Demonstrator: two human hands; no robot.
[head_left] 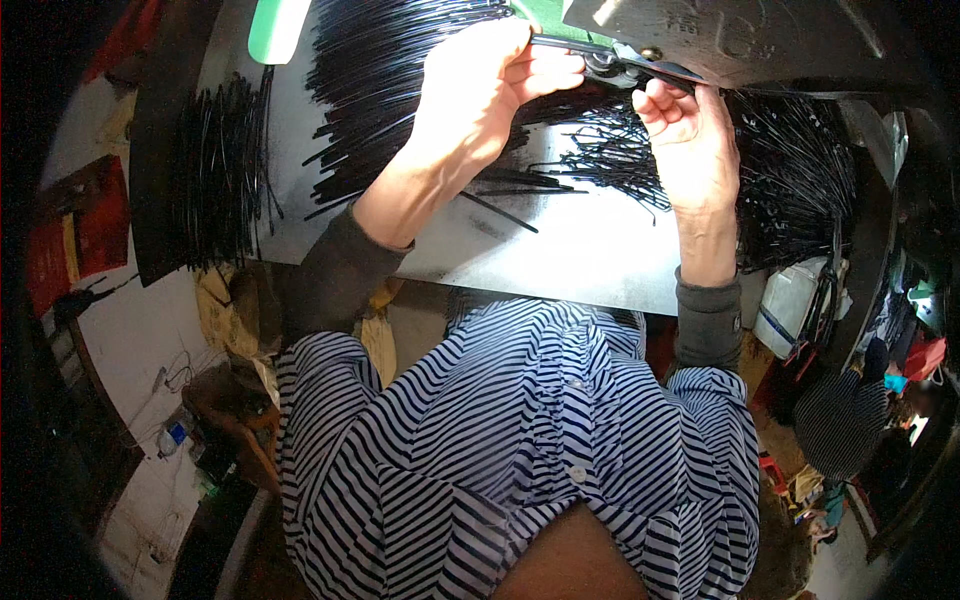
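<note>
At the far edge of the work table, my left hand [470, 95] is closed, pinching a thin black rod [570, 43] between thumb and fingers. The rod runs to the right toward a small metal fixture [608, 66]. On the other side of that fixture my right hand [695, 145] is closed too, its thumb and fingers gripping a dark, narrow strip [676, 72]. Whether the strip and the rod are one piece cannot be made out. Several loose black rods [610, 160] lie on the table between my forearms.
A big pile of black rods [375, 90] lies left of my left hand, a smaller bundle [225, 160] farther left, another [800, 185] at right. A dark machine housing [760, 45] overhangs the upper right. The bare metal tabletop [560, 250] ends before my body.
</note>
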